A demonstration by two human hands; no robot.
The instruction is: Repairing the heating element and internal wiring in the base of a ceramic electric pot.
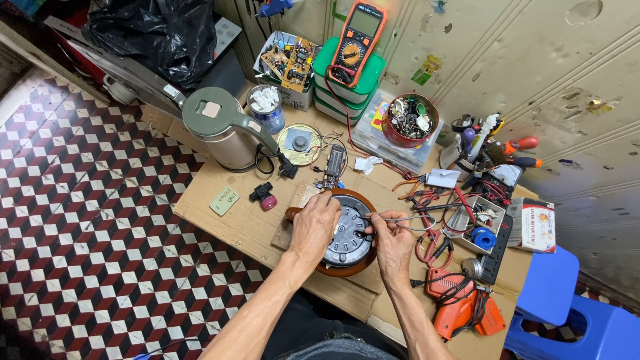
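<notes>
A round brown appliance base [350,233] with a grey ribbed underside lies on a sheet of cardboard [227,223]. My left hand [313,223] rests on its left side and grips its rim, holding it down. My right hand [392,240] is at its right edge and pinches a thin metal tool [410,218], whose end touches the grey underside. A green and cream electric kettle [223,127] stands behind on the left.
An orange multimeter [357,41] sits on green boxes at the back. Circuit boards [290,59], a red tin of parts [410,120], screwdrivers [517,152], an orange soldering gun [460,303], a black power strip [500,247] and blue stools [567,307] crowd the right. Patterned floor tiles [87,213] lie left.
</notes>
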